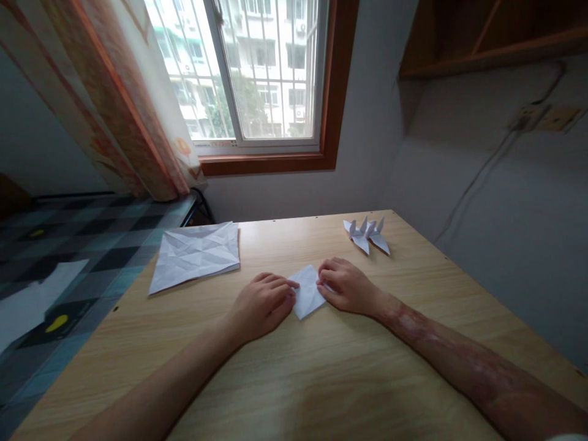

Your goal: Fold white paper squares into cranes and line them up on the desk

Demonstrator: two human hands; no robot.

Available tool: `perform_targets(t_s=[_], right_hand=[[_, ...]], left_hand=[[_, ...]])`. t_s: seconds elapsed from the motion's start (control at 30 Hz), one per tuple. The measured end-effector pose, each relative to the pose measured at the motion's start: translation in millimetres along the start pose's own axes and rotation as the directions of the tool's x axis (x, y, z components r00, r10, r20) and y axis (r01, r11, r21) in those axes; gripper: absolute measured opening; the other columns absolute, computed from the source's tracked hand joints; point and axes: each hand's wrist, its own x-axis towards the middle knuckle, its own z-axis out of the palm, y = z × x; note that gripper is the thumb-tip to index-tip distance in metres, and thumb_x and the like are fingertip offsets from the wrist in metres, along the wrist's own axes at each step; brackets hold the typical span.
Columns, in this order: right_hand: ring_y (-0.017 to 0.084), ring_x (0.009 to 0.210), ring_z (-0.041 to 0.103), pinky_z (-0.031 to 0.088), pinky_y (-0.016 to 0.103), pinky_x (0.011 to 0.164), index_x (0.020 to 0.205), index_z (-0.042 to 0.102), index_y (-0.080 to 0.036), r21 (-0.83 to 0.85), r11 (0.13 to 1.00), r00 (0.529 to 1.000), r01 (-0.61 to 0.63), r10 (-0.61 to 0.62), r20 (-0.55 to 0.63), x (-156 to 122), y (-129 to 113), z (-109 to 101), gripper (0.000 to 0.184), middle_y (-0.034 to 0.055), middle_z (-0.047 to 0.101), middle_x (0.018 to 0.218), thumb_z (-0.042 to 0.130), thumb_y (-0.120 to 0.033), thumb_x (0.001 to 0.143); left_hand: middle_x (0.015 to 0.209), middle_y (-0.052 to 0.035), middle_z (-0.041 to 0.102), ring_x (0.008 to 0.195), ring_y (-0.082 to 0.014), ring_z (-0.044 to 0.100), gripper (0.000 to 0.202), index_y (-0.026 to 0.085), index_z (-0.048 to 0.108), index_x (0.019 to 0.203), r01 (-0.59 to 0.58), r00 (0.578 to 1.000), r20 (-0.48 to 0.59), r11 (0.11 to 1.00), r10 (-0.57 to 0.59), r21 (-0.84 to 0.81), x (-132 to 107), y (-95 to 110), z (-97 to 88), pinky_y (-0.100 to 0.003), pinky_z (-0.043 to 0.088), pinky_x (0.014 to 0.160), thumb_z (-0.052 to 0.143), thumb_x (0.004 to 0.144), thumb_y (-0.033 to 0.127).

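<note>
A small folded piece of white paper [307,293], roughly diamond-shaped, lies on the wooden table between my hands. My left hand [271,300] has its curled fingers on the paper's left corner, thumb and forefinger closed at the edge. On the opposite corner, the fingers of my right hand [340,283] are bent and pinch the paper. Both hands rest low against the tabletop. Beyond my right hand stand folded paper cranes [367,234], close together.
Creased white sheets [199,250] lie at the table's [285,380] back left. To the left is a bed with a checked cover [133,220] and loose white paper [59,282] on it. A barred window [266,73] is ahead; a cable [478,174] hangs along the right wall.
</note>
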Motion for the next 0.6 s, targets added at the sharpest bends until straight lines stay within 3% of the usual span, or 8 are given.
perform_targets(t_s=[0.1, 0.23, 0.33, 0.47, 0.53, 0.6], right_hand=[[0.024, 0.089, 0.067, 0.055, 0.041, 0.089, 0.087, 0.068, -0.023, 0.034, 0.997, 0.997, 0.069, -0.070, 0.032, 0.1, -1.8, -1.3, 0.016, 0.0057, 0.073, 0.093, 0.073, -0.023, 0.102], [0.022, 0.085, 0.068, 0.055, 0.038, 0.083, 0.089, 0.073, -0.024, 0.145, 0.980, 0.987, 0.138, -0.148, 0.061, -0.3, -3.9, -2.0, 0.018, 0.0050, 0.075, 0.092, 0.069, -0.026, 0.107], [0.022, 0.088, 0.069, 0.057, 0.037, 0.084, 0.094, 0.075, -0.025, 0.176, 0.976, 0.990, 0.128, -0.138, 0.042, -0.5, -5.3, -2.8, 0.015, 0.0052, 0.077, 0.097, 0.069, -0.026, 0.108], [0.025, 0.110, 0.072, 0.059, 0.042, 0.100, 0.112, 0.076, -0.025, 0.146, 0.987, 0.998, 0.059, -0.061, 0.012, -0.2, -4.1, -2.1, 0.011, 0.0091, 0.078, 0.121, 0.067, -0.021, 0.107], [0.027, 0.118, 0.071, 0.058, 0.045, 0.105, 0.121, 0.074, -0.024, 0.130, 0.991, 1.000, 0.022, -0.023, 0.007, 0.2, -2.5, -1.1, 0.017, 0.0112, 0.076, 0.128, 0.068, -0.019, 0.105], [0.027, 0.114, 0.072, 0.058, 0.044, 0.103, 0.119, 0.075, -0.023, 0.117, 0.993, 1.000, 0.006, -0.006, -0.001, 0.4, -1.9, -0.4, 0.017, 0.0111, 0.077, 0.124, 0.071, -0.018, 0.103]], left_hand=[[0.132, -0.0079, 0.083, 0.123, -0.0285, 0.077, 0.016, 0.025, 0.076, 0.107, 0.057, 0.998, -0.025, 0.997, -0.056, 0.059, -0.7, -0.3, 0.9, -0.049, 0.056, 0.110, 0.066, 0.106, 0.038], [0.143, -0.0110, 0.077, 0.130, -0.0343, 0.072, 0.032, 0.025, 0.074, 0.123, 0.101, 0.995, -0.040, 0.982, -0.095, 0.159, -2.7, -4.4, 5.0, -0.054, 0.054, 0.113, 0.076, 0.100, 0.047], [0.138, -0.0087, 0.078, 0.123, -0.0311, 0.073, 0.022, 0.026, 0.074, 0.123, 0.100, 0.994, -0.050, 0.981, -0.092, 0.169, -3.5, -6.6, 7.4, -0.051, 0.055, 0.109, 0.068, 0.106, 0.038], [0.124, -0.0052, 0.082, 0.110, -0.0241, 0.076, 0.022, 0.027, 0.076, 0.114, 0.014, 1.000, 0.003, 0.999, -0.014, 0.042, -3.0, -8.3, 8.8, -0.041, 0.058, 0.099, 0.055, 0.111, 0.024], [0.125, -0.0043, 0.083, 0.111, -0.0231, 0.076, 0.023, 0.027, 0.076, 0.116, -0.018, 1.000, 0.014, 1.000, 0.018, -0.012, -2.7, -9.6, 9.4, -0.039, 0.058, 0.100, 0.054, 0.110, 0.020], [0.127, -0.0035, 0.083, 0.115, -0.0229, 0.076, 0.025, 0.027, 0.076, 0.116, -0.034, 0.999, 0.009, 0.999, 0.034, -0.022, -2.8, -10.5, 9.9, -0.041, 0.057, 0.105, 0.055, 0.108, 0.015]])
